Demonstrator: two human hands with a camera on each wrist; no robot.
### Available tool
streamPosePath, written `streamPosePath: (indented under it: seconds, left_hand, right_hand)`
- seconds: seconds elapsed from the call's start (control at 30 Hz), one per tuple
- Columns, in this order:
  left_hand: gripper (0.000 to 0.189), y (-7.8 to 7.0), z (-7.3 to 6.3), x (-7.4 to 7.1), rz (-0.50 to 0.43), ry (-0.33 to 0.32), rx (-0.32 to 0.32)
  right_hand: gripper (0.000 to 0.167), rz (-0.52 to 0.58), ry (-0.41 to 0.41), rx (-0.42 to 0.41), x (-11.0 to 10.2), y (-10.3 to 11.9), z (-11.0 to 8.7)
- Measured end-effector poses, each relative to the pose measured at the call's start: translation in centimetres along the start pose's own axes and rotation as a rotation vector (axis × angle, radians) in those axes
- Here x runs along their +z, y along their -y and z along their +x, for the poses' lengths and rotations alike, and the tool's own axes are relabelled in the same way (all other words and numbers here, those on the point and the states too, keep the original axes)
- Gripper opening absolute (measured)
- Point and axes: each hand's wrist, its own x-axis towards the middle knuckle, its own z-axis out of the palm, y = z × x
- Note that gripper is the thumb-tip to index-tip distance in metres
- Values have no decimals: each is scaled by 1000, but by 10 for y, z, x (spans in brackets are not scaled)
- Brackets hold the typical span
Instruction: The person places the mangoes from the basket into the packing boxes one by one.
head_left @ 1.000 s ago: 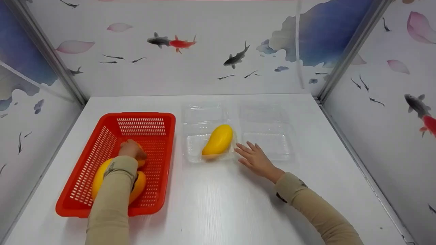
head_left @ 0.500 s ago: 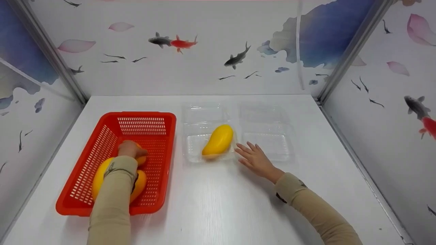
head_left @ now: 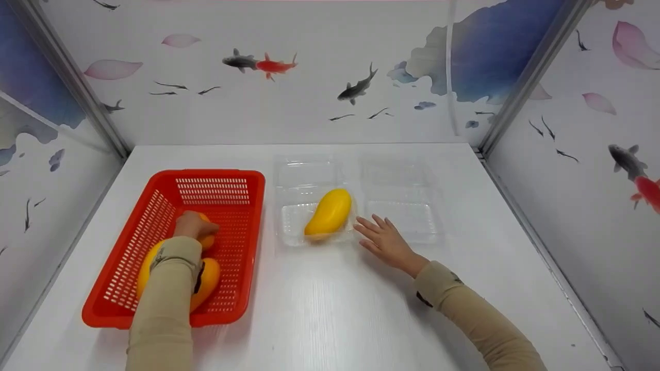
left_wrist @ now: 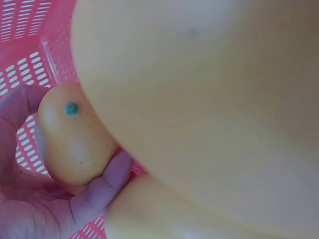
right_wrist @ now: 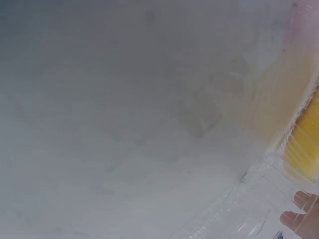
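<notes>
Starting at your far left, there's a printed wall panel [head_left: 67, 175], and next to it the red basket [head_left: 234, 226] sitting on the white table [head_left: 309, 319]. Inside, one yellow fruit [head_left: 146, 267] peeks out left of your sleeve, partly hidden by it. Your left hand [head_left: 192, 225] is down in the basket toward the back, and yep, it's got something: the left wrist view shows your thumb and fingers curled round opposite sides of an orange-yellow fruit [left_wrist: 77, 142] with a little green stem spot. So that grip is narrowed right onto the fruit, which is in the basket. A third fruit [head_left: 208, 283] lies just right of your sleeve, nearer to you.

Right of the basket is a clear container [head_left: 295, 219], two halves front to back, with a yellow mango [head_left: 328, 212] lying slantwise in the front half. Then your right hand [head_left: 388, 245], fingers spread wide and holding nothing, fingertips right by that container's right side; can't tell if they're actually touching the plastic. Just beyond that hand is a second clear container [head_left: 405, 219]. Another printed panel [head_left: 577, 206] closes off the far right.
</notes>
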Motion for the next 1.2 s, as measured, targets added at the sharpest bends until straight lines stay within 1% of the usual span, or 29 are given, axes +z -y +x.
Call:
streamPosePath:
  seconds: [0.1, 0.2, 0.3, 0.43, 0.53, 0.67, 0.77, 0.87, 1.07, 1.2]
  left_hand:
    - [73, -1, 2, -3, -14, -25, 13]
    - [85, -4, 4, -7, -66, -31, 28]
    - [91, -9, 5, -12, -119, -56, 43]
    - [89, -19, 5, -18, -171, -106, 59]
    - [90, -28, 4, -21, -211, -134, 73]
    - [91, -44, 3, -22, -258, -169, 105]
    - [90, -58, 2, -20, -286, -178, 133]
    - [91, -73, 1, -17, -303, -166, 156]
    - [91, -104, -1, -8, -293, -139, 260]
    - [90, -122, -2, 1, -275, -105, 305]
  right_hand:
    - [45, -11, -13, -13, 1, -1, 0]
    - [45, 1, -9, -5, 0, -1, 0]
    - [46, 10, 8, 9, 0, 0, 0]
    - [46, 3, 26, 17, -1, 1, 0]
    - [47, 1, 23, 13, -1, 1, 0]
    - [47, 2, 18, 9, -1, 1, 0]
    - [47, 7, 22, 15, -1, 1, 0]
    - [47, 9, 30, 23, -2, 2, 1]
    - [46, 19, 41, 43, -3, 4, 1]
    - [46, 16, 40, 38, -4, 4, 1]
